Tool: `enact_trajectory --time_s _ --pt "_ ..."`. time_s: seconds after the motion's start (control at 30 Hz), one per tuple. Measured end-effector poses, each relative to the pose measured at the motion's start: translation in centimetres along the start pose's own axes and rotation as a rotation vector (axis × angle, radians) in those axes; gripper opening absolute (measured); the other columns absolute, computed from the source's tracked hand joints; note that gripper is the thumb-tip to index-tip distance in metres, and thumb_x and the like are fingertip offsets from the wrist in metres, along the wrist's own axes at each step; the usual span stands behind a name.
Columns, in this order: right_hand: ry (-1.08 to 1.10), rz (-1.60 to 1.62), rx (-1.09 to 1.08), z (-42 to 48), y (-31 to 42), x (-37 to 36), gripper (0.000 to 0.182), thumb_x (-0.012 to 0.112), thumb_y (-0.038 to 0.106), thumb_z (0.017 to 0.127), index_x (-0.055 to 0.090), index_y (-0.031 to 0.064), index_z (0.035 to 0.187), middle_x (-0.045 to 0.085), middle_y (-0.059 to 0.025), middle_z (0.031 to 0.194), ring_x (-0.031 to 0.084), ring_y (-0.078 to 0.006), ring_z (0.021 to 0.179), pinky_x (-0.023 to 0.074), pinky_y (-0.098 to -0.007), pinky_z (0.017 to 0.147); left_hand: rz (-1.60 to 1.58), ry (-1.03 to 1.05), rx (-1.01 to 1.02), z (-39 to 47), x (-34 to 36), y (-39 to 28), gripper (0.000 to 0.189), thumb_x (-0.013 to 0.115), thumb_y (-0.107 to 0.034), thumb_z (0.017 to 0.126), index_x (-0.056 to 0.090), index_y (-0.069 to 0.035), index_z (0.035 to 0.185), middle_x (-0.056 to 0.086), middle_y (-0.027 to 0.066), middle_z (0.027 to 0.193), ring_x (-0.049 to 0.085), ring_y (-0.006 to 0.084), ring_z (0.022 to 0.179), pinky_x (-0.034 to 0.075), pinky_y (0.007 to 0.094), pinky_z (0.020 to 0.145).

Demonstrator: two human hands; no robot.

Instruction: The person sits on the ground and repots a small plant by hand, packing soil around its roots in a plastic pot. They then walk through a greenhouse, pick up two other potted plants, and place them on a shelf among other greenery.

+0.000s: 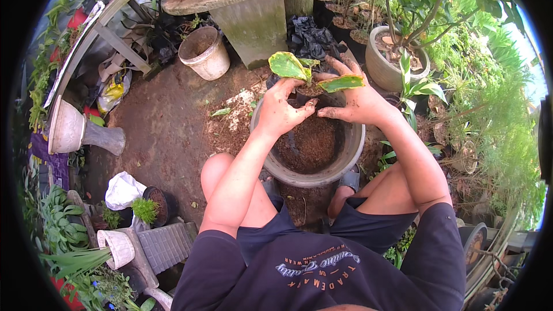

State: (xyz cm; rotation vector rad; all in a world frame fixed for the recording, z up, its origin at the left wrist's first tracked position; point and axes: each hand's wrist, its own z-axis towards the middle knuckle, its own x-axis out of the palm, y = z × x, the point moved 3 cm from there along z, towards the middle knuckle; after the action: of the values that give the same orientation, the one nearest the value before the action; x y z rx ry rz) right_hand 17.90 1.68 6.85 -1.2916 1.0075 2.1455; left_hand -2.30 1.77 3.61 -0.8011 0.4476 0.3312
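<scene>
A small dark pot [307, 92] of soil holds a plant with broad green leaves [288, 65], some edged yellow and brown. It is over the far side of a wide round basin [355, 152] with loose brown soil [309, 144] inside. Soil-smeared, my left hand [283, 108] curls around the pot's left side, thumb towards the front. My right hand [356, 97] is at the right with fingers spread; one leaf [343, 83] lies across it and hides part of the fingers. What supports the pot underneath is hidden.
The basin stands between my feet. Beyond it are a whitish pot [204, 53], a stone bench [250, 21] and crumpled black plastic [304, 36]. A large potted tree [397, 58] stands at right. Spilled soil and a loose leaf [221, 112] lie on the ground.
</scene>
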Motion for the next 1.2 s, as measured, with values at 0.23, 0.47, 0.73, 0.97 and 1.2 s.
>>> enact_trajectory --time_s 0.23,0.47,0.73,0.97,1.2 --pt "0.033 0.012 -0.008 0.3 0.2 0.5 0.082 0.076 0.054 0.07 0.048 0.0195 0.138 0.026 -0.0216 0.151 0.017 -0.0495 0.139 0.0229 -0.062 0.109 -0.061 -0.033 -0.096 0.0 0.0 0.3 0.057 0.08 -0.014 0.063 0.06 0.0 0.114 0.067 0.0161 0.104 0.066 0.0287 0.096 0.051 0.0357 0.086" --pt "0.077 0.282 0.005 0.4 0.6 0.6 0.055 0.075 0.03 0.079 0.057 0.0031 0.124 0.054 -0.0177 0.131 0.053 -0.0332 0.121 0.0417 -0.0417 0.102 -0.028 0.033 -0.068 0.0 -0.4 -0.5 0.056 0.08 -0.019 0.063 0.062 0.0 0.112 0.065 0.0169 0.109 0.064 0.0304 0.101 0.05 0.0379 0.089" --pt "-0.039 0.426 -0.088 0.7 1.1 2.1 0.041 0.068 0.017 0.086 0.057 0.0002 0.122 0.059 -0.0187 0.125 0.055 -0.0308 0.118 0.0415 -0.0391 0.102 0.023 0.142 -0.136 -1.1 -0.9 0.9 0.053 0.077 -0.024 0.067 0.063 0.001 0.111 0.063 0.0195 0.113 0.061 0.0321 0.108 0.047 0.0378 0.094" --pt "0.118 0.309 -0.149 2.0 1.9 3.3 0.051 0.068 0.024 0.086 0.053 0.0006 0.129 0.052 -0.0219 0.131 0.05 -0.0345 0.121 0.0377 -0.0405 0.105 0.051 0.1 -0.305 -2.6 -2.6 1.0 0.058 0.077 -0.026 0.068 0.06 0.0 0.117 0.063 0.0207 0.114 0.06 0.0327 0.11 0.046 0.0385 0.096" --pt "0.003 0.295 -0.15 3.9 1.7 3.4 0.07 0.073 0.03 0.08 0.044 -0.005 0.133 0.049 -0.0289 0.13 0.045 -0.0412 0.126 0.0366 -0.043 0.106 -0.021 -0.138 -0.306 -2.2 -3.7 0.9 0.057 0.078 -0.018 0.071 0.054 0.0 0.12 0.068 0.0138 0.1 0.067 0.0183 0.091 0.052 0.0328 0.082"
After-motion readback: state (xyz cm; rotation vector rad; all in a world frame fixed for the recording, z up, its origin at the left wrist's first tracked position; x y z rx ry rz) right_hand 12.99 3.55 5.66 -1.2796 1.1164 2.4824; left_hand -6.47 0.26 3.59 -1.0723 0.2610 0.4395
